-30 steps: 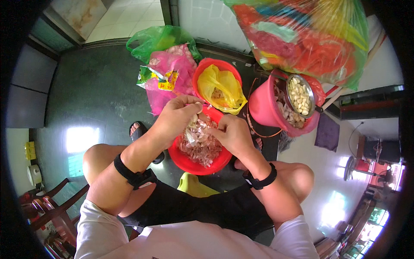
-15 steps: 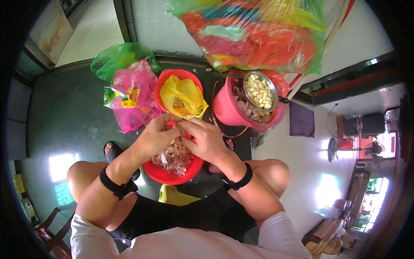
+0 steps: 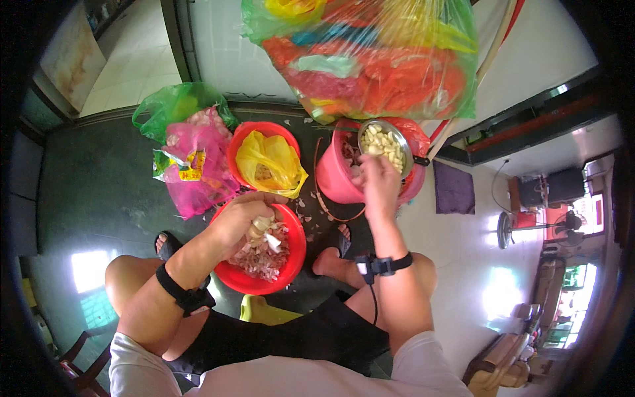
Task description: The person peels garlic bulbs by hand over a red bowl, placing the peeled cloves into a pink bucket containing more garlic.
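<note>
My left hand [image 3: 239, 221] is curled above a red basin [image 3: 299, 255] between my feet, with pale garlic cloves [image 3: 260, 225] gathered in its fingers. Papery garlic skins [image 3: 261, 259] fill that basin. My right hand [image 3: 379, 183] reaches over the near rim of a metal pan [image 3: 408, 149] heaped with peeled garlic cloves [image 3: 381, 141]. Motion smears its fingertips, and whether they hold a clove is not visible. The pan rests on top of a pink bucket [image 3: 336, 173], which contains more skins.
Beyond the basin stands a second red basin [image 3: 233, 153] lined with a yellow bag [image 3: 268, 159]. To its left lie a pink bag [image 3: 198, 188] of garlic and a green bag [image 3: 149, 119]. A large bag of coloured plastic [image 3: 383, 66] hangs at the back.
My hands have parted. The right has moved forward and right, from above the basin to the pan; the left stays above the basin, slightly lower in view. The view has shifted a little.
</note>
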{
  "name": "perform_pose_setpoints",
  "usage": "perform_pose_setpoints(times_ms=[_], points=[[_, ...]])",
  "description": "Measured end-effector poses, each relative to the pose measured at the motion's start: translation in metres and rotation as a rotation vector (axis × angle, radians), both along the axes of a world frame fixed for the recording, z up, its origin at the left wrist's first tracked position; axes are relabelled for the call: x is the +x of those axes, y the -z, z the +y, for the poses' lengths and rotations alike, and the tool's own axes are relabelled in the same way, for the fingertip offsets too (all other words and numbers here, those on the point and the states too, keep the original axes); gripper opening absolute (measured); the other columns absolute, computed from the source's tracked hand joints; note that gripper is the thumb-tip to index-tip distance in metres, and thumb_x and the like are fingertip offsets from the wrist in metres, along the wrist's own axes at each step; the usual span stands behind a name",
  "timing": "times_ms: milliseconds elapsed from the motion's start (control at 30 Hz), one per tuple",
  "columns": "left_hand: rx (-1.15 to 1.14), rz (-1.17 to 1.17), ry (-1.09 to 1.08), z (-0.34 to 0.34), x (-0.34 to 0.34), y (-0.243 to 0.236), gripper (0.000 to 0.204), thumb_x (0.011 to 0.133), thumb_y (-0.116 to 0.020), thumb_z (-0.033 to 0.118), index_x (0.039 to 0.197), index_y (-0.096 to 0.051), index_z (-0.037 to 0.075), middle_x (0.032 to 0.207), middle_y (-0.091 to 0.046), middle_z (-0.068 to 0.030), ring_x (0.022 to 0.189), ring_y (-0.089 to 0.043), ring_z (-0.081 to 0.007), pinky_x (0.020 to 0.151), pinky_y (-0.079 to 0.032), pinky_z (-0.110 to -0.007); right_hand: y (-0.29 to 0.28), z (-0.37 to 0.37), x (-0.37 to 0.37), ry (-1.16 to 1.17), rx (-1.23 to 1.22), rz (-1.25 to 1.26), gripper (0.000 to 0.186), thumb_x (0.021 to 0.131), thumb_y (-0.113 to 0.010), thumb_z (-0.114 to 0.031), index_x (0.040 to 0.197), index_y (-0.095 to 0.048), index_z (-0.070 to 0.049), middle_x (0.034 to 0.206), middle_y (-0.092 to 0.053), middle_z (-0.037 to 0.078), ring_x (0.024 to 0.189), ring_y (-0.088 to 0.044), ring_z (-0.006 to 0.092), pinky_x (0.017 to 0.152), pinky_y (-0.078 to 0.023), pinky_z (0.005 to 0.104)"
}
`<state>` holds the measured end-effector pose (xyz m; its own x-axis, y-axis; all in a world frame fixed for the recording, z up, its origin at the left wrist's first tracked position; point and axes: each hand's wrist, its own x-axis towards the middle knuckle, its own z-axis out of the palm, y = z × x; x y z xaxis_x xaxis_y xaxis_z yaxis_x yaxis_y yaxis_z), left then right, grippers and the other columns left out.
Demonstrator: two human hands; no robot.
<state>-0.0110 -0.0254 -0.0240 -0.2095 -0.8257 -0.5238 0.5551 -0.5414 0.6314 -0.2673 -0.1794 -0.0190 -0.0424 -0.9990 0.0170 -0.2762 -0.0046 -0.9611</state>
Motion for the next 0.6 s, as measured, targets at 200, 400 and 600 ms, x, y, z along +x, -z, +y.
perform_pose_setpoints(times_ms=[200,400,600], points=[[-0.101,0.185,-0.068,0.005,0.009,0.002,0.062,0.083,-0.055,-0.006,0.144,-0.051,-0.005,0.120,-0.063,-0.0156,0.110,-0.062,-0.0208,0.081,-0.054,-0.026,0.003,-0.020,-0.008,0.143,0.417,-0.482,0.030,0.102,-0.068,-0.033,0.108,-0.069,-0.003,0.094,-0.069,0.004,0.086,-0.066,0.0154,0.075,-0.058,0.0303],[-0.376,-0.006,-0.193,0.013,0.009,-0.016,0.073,0.084,-0.059,-0.014,0.154,-0.044,0.003,0.126,-0.060,-0.0077,0.110,-0.060,-0.0145,0.090,-0.052,-0.026,-0.027,0.076,0.055,-0.660,0.000,0.064,0.046,0.100,-0.072,-0.041,0.117,-0.070,0.001,0.091,-0.074,0.009,0.079,-0.070,0.0166,0.068,-0.055,0.0323],[-0.504,-0.233,-0.254,0.016,0.011,-0.020,0.079,0.081,-0.058,-0.018,0.155,-0.045,0.007,0.128,-0.061,-0.0064,0.118,-0.059,-0.0171,0.104,-0.047,-0.030,-0.032,0.102,0.089,-0.779,-0.065,0.089,0.024,0.097,-0.073,-0.022,0.099,-0.066,0.001,0.083,-0.069,0.020,0.072,-0.069,0.0320,0.066,-0.053,0.0401]])
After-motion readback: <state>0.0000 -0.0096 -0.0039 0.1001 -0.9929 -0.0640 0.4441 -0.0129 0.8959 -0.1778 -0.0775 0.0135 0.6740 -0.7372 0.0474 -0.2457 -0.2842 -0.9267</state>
